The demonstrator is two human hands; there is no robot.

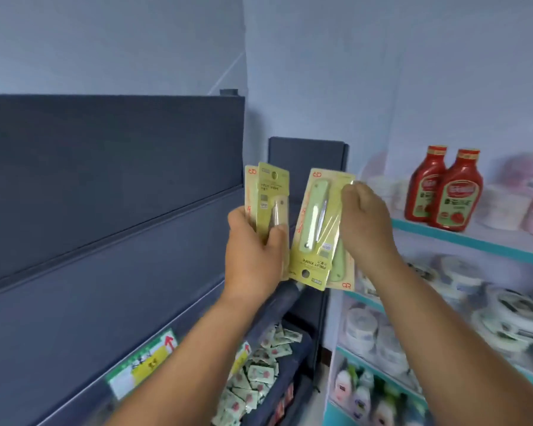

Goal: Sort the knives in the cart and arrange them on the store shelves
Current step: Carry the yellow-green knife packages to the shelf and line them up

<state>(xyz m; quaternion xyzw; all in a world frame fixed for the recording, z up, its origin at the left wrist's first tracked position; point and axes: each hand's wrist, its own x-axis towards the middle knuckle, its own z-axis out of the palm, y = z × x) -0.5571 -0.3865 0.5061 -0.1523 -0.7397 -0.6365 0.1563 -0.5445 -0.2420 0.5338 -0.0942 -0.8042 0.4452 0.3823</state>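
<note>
Yellow-green knife packs in both hands, held up in front of the dark shelf. Left hand grips two knife cards standing upright. Right hand pinches another fruit knife pack by its top corner, long axis near vertical, tilted slightly, label upside down. Two ketchup bottles sit on the right.

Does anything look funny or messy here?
Yes. The knife pack in the right hand is upside down; its "FRUIT KNIFE" label reads inverted. Small packets lie jumbled in the lower bin.
</note>
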